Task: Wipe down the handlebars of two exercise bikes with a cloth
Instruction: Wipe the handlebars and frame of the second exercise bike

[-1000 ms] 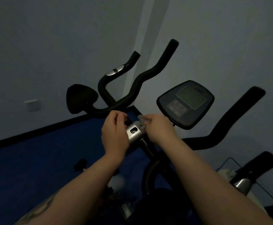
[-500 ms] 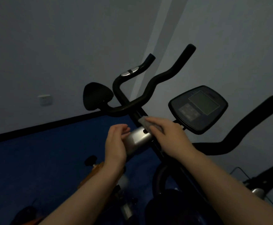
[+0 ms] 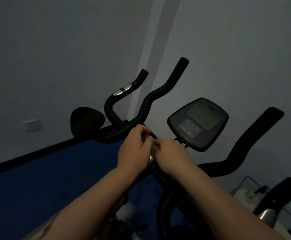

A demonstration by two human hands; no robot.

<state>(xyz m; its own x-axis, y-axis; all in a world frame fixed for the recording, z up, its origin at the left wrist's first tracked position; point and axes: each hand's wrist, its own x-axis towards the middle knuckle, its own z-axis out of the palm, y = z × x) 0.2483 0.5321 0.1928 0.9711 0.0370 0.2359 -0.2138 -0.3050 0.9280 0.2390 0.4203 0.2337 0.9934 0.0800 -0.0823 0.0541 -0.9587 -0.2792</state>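
Note:
The black handlebars (image 3: pixel 151 99) of the near exercise bike curve up in front of me, with the right bar (image 3: pixel 261 134) sweeping off to the right. My left hand (image 3: pixel 134 148) and my right hand (image 3: pixel 172 156) meet over the silver stem clamp (image 3: pixel 151 160), just below the bars' centre. A small grey cloth (image 3: pixel 154 146) shows between them. My right hand grips it, and my left hand's curled fingers pinch its near edge. Most of the cloth is hidden by my fingers.
The bike's console (image 3: pixel 198 123) sits right of my hands. An inner bar with a silver sensor (image 3: pixel 123 90) and a black pad (image 3: pixel 87 123) lie to the left. A second bike's handle (image 3: pixel 283 194) is at lower right. Below is blue floor (image 3: pixel 46 184), with grey walls behind.
My left hand has come up and in from beside the clamp to meet my right hand at the cloth. Both hands now cover most of the silver clamp.

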